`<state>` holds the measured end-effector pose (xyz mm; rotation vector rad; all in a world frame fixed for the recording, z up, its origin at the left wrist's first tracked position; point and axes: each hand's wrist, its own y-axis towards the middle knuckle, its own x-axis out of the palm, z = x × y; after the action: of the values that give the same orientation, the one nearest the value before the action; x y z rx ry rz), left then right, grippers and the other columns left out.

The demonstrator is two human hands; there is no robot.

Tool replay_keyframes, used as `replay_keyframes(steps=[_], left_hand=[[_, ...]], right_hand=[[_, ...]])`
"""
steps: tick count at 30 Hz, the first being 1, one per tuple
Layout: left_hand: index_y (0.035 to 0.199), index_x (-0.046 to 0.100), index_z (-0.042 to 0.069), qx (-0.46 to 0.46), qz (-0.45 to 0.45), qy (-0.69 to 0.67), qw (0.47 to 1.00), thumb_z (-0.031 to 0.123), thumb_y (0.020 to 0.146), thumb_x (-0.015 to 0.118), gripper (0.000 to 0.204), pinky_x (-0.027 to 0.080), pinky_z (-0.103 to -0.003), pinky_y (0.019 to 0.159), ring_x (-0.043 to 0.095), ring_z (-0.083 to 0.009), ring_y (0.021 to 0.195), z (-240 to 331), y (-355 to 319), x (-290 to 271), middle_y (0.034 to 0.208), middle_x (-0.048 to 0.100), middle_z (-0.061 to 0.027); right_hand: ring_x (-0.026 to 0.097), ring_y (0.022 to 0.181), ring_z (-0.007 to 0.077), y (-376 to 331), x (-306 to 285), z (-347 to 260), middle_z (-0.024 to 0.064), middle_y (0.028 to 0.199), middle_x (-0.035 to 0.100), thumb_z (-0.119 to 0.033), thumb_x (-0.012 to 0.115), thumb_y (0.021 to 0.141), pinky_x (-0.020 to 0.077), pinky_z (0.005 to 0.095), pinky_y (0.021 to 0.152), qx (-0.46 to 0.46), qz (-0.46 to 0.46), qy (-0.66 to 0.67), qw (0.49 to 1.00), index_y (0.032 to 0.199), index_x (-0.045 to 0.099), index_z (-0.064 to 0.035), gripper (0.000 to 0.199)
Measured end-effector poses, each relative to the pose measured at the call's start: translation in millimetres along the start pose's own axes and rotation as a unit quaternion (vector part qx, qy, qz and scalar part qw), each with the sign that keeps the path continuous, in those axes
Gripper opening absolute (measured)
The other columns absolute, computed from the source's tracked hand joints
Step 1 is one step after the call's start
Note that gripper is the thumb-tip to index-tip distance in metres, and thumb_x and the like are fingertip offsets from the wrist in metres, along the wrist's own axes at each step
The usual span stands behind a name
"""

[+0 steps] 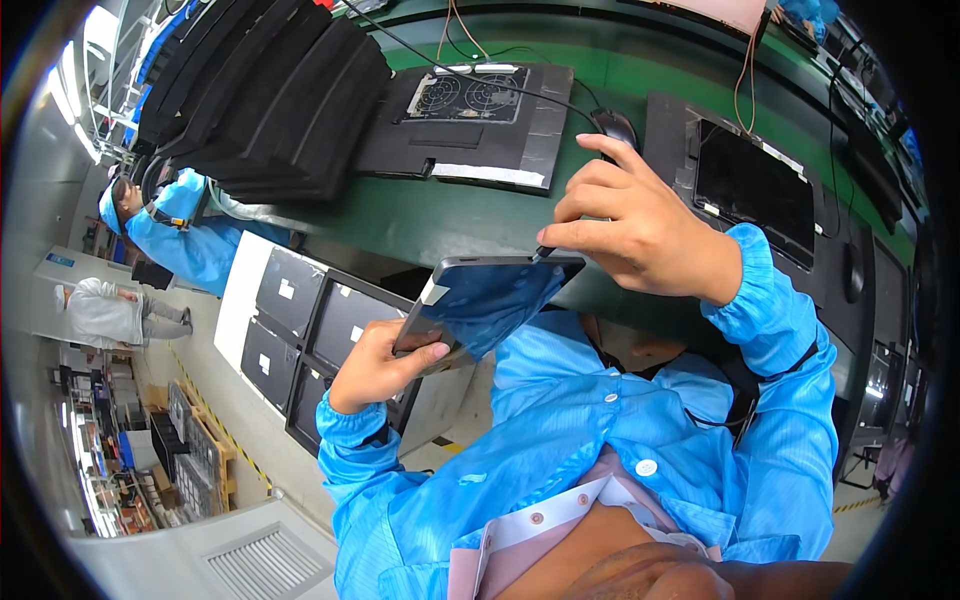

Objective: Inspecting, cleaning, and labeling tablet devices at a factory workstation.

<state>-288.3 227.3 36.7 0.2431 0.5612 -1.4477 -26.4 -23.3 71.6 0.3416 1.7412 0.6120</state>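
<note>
My left hand (385,365) is closed on the lower left corner of a tablet (490,295), which is tilted in front of my chest. Its dark, glossy screen reflects blue, and a pale sticker sits at one corner. Above the tablet's top edge, my right hand (630,220) pinches a small dark plug-like piece (543,252) between thumb and finger. That piece meets the tablet's edge; whether it is inserted cannot be seen. The other fingers of this hand are bent and partly raised.
Behind the tablet runs a green workbench (420,220). Stacked black trays (260,100) stand on its left, near a black board (390,150) and a mouse (615,128). Another tablet (755,190) lies on the right. Dark panelled trays (335,325) are at lower left; a person in blue (185,235) is beyond.
</note>
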Motion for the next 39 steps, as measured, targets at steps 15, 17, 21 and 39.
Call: replay_keyframes(steps=[15, 17, 21, 39], left_hand=[[0.105, 0.071, -0.007, 0.005, 0.01, 0.011, 1.0, 0.015, 0.09, 0.078, 0.028, 0.056, -0.034, 0.072, 0.071, -0.0228, 0.077, -10.4, 7.4, 2.7, 0.085, 0.074, -0.0181], [0.104, 0.071, -0.007, -0.002, 0.018, 0.013, 1.0, 0.016, 0.09, 0.079, 0.029, 0.056, -0.035, 0.072, 0.071, -0.0234, 0.077, -12.2, 8.5, 3.7, 0.085, 0.074, -0.018], [0.106, 0.071, -0.007, -0.04, 0.012, -0.021, 0.999, 0.02, 0.091, 0.08, 0.032, 0.056, -0.034, 0.076, 0.07, -0.0195, 0.083, -12.5, 10.7, 0.9, 0.091, 0.075, -0.0152], [0.151, 0.044, 0.001, 0.15, 0.276, 0.219, 0.924, 0.058, 0.07, 0.088, 0.108, 0.029, -0.049, 0.12, 0.036, -0.0432, 0.146, -60.2, 234.1, -81.5, 0.155, 0.039, -0.0291]], right_hand=[[0.063, 0.098, 0.0229, 7.6, 7.1, 3.9, 0.0016, 0.096, 0.065, 0.005, 0.071, 0.066, 0.0306, 0.0641, 0.118, -0.041, -0.016, -0.018, 0.999, 0.103, 0.071, -0.0101, 0.04], [0.063, 0.101, 0.0221, 11.0, 6.8, 6.1, 0.0001, 0.097, 0.066, 0.004, 0.071, 0.065, 0.0281, 0.0651, 0.12, -0.047, -0.033, -0.037, 0.998, 0.102, 0.071, -0.0095, 0.039], [0.063, 0.1, 0.023, 15.6, 8.2, 5.2, 0.002, 0.094, 0.065, -0.004, 0.074, 0.072, 0.0346, 0.0591, 0.116, -0.07, -0.054, -0.077, 0.993, 0.1, 0.071, -0.0091, 0.028], [0.059, 0.118, 0.0235, 39.5, 136.1, 103.4, 0.0093, 0.128, 0.06, -0.012, 0.06, 0.103, 0.0554, 0.0473, 0.098, 0.466, 0.313, 0.655, 0.506, 0.129, 0.053, -0.0061, 0.028]])
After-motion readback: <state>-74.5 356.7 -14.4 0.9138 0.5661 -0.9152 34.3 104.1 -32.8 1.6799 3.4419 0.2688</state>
